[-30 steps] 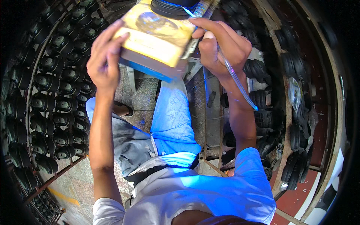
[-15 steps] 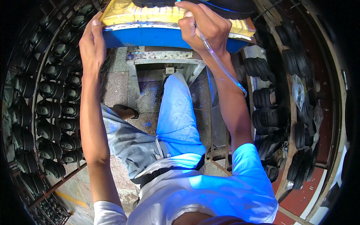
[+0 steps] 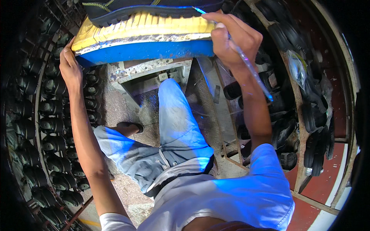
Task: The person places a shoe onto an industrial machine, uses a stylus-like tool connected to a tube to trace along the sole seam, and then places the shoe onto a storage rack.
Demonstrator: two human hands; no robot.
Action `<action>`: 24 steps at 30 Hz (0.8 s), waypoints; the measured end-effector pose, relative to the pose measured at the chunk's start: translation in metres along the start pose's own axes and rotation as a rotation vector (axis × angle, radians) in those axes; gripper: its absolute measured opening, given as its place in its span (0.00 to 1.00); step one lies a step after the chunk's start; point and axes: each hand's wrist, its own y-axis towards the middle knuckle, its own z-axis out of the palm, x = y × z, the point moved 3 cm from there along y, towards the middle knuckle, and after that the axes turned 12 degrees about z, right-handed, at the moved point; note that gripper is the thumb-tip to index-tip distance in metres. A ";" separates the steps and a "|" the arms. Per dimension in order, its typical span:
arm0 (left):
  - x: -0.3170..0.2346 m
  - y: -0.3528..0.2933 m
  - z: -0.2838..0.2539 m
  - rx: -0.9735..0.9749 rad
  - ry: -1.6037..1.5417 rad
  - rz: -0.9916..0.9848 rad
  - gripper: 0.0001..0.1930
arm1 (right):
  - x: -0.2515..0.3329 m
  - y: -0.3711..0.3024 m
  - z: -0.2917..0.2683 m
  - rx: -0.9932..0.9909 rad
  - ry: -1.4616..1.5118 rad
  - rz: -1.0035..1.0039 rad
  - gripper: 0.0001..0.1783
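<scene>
A black shoe with yellow stitching and a ridged sole lies on a yellow-covered padded board with a blue front side. Its upper part is cut off by the top edge of the view. My right hand is closed around a slim brush with a clear handle, which slants down across my wrist. The brush tip reaches the shoe's side just above the sole. My left hand grips the board's left end, thumb in front, with its other fingers partly hidden.
Racks of black shoes stand close on my left. More dark shoes and a clear plastic bag sit on shelving to my right. A paint-spotted metal stand is under the board, by my knees.
The view has shifted, so board and shoe appear lower and further left, with more of the shoe showing. The brush tip has moved rightward along the shoe's side. Both hands keep their holds.
</scene>
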 end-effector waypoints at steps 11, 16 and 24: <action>0.086 0.080 0.054 0.006 -0.443 -0.145 0.21 | 0.024 0.020 -0.058 0.204 0.122 0.138 0.07; 0.107 0.101 0.084 0.004 -0.375 -0.146 0.18 | 0.033 0.025 -0.073 0.231 0.168 0.183 0.06; 0.073 0.083 0.067 0.015 -0.372 -0.195 0.18 | 0.054 0.028 -0.106 0.244 0.327 0.154 0.12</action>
